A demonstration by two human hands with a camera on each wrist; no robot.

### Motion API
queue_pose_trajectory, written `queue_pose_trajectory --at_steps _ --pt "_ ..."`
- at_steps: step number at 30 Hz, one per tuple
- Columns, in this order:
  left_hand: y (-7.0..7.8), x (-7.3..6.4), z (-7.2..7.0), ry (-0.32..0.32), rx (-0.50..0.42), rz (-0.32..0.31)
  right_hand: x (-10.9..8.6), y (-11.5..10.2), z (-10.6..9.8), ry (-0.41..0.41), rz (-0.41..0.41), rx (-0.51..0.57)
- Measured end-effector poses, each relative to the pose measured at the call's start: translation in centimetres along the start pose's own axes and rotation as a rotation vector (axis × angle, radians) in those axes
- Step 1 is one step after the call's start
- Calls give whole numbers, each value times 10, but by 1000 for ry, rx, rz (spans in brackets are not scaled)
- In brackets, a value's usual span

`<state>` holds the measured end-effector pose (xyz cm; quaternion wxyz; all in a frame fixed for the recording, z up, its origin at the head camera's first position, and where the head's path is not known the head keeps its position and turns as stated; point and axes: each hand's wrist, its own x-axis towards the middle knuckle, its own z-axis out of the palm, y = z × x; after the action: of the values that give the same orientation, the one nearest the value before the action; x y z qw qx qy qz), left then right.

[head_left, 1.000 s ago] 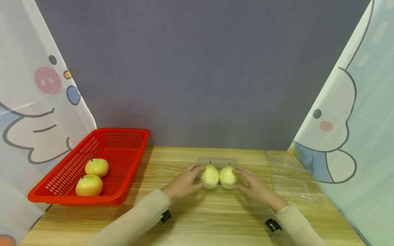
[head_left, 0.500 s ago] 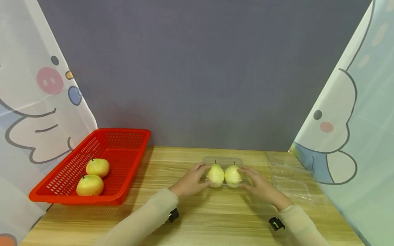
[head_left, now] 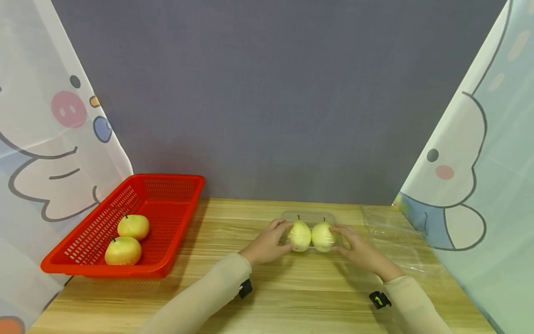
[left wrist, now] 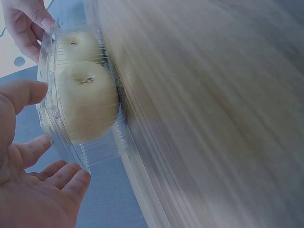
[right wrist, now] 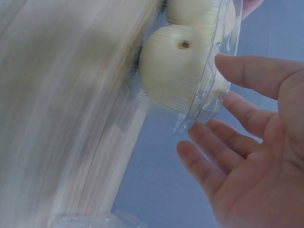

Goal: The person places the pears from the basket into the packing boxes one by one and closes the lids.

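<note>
Two pale yellow pears [head_left: 299, 236] sit side by side in a clear plastic fruit box [head_left: 308, 215] on the wooden table. My left hand [head_left: 269, 243] grips the box's left end, thumb on the near side and fingers toward the back. At the opposite end my right hand [head_left: 360, 251] holds it the same way. In the left wrist view, ridged plastic walls show around the pears [left wrist: 90, 104], and the left fingertips [left wrist: 80, 179] lie at the rim. The right wrist view shows the thumb and fingers spread along the box rim [right wrist: 202, 90].
To the left stands a red plastic basket [head_left: 187, 222] with two yellow pears [head_left: 123, 251] in it. More clear plastic containers [head_left: 394, 236] lie at the table's right side. A grey panel [head_left: 267, 102] rises behind the table [head_left: 292, 297], with printed cloths at both sides.
Both hands have moved to the right and slightly away, and the box with its two pears has moved with them. The basket's pears and the containers at right stay as they were.
</note>
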<state>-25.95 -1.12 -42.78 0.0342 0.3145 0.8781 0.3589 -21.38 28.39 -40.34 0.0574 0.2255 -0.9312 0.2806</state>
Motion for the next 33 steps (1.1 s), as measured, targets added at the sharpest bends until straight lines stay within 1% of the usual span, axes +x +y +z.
queue_pose_trajectory --at_steps 3,6,12,17,21,25,30,33 --pt "4 3 0 -6 -3 -3 0 2 -2 3 -2 -6" --pt "5 5 0 -4 -4 8 0 5 -3 4 4 -18" --pt "5 5 0 1 7 19 0 7 -3 10 5 -17" --pt "6 3 -3 -9 41 33 -1 7 -1 17 4 -21" --pt "9 0 -7 -15 80 44 -1 6 -1 29 -7 -37" --pt "12 -1 -7 -24 152 76 0 5 -2 46 -17 -63" --pt "15 -1 -5 -26 268 155 1 5 0 74 -23 -91" --pt "17 -1 -4 -26 342 185 2 6 1 93 -35 -114"
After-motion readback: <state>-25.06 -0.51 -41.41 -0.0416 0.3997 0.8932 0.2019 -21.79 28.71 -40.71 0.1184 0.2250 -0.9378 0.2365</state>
